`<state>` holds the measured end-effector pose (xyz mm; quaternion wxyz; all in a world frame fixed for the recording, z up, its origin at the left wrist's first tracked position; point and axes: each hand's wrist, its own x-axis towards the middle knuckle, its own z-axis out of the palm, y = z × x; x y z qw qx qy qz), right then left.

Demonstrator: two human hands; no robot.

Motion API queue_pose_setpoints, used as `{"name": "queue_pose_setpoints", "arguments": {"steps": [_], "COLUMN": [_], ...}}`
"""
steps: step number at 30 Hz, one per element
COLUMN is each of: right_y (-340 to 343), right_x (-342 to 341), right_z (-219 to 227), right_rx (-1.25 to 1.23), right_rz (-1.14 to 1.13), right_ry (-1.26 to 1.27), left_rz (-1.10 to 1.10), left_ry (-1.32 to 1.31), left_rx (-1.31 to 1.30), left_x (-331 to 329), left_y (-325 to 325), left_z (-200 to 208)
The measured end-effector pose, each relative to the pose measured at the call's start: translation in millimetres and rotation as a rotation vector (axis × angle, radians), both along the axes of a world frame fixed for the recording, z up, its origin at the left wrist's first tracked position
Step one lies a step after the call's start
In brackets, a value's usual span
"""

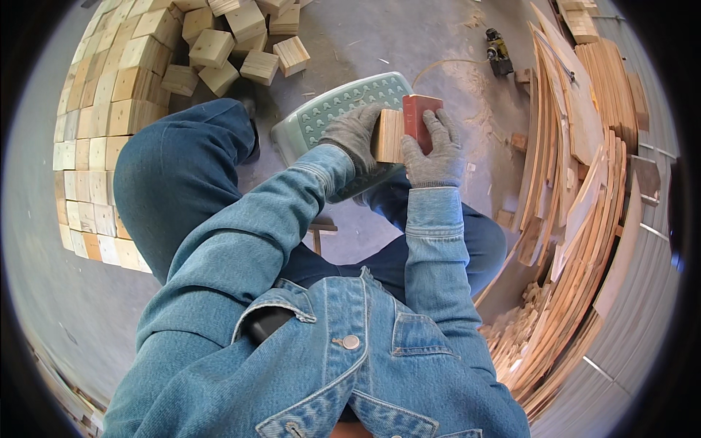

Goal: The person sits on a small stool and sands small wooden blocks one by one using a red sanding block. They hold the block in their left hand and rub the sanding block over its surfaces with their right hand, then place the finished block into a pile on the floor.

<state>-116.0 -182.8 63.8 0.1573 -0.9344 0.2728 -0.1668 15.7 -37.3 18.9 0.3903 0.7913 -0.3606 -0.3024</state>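
Observation:
In a grey knit glove, my left hand (355, 136) is closed around a pale wooden block (391, 136), its layered grain facing right. My right hand (434, 150), gloved the same way, grips a red-brown rectangular block (418, 120) with a lighter edge along its top. The two pieces are side by side, very close or touching; I cannot tell which. Beneath my hands is a pale green plastic step stool (314, 117) with a raised pattern on top. My left fingers are partly hidden behind the wooden block.
Stacked wooden blocks (98, 157) form a wall at the left, with several loose blocks (212, 48) at its far end. A yellow and black power drill (498, 52) lies on the floor at far right. Long wooden boards (584, 212) and wood shavings (520, 317) line the right side.

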Motion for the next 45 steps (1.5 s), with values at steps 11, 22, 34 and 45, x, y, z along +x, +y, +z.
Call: {"name": "queue_pose_setpoints", "arguments": {"steps": [11,22,34,45], "right_y": [0,4,16,44], "right_x": [-2,-2,-18,-46], "right_z": [0,2,8,19], "right_rx": [0.011,0.034,0.021,-0.035], "right_rz": [0.013,-0.002,0.055,0.115], "right_ry": [-0.008,-0.001,-0.009,0.031], "left_rz": [-0.015,0.007,0.006,0.001], "left_ry": [-0.032,-0.035,-0.027,-0.083], "left_rx": [0.008,-0.055,-0.049,-0.049], "left_x": [1,-3,-3,-1], "left_y": [-2,0,3,3], "left_z": [-5,-4,2,-4]}}
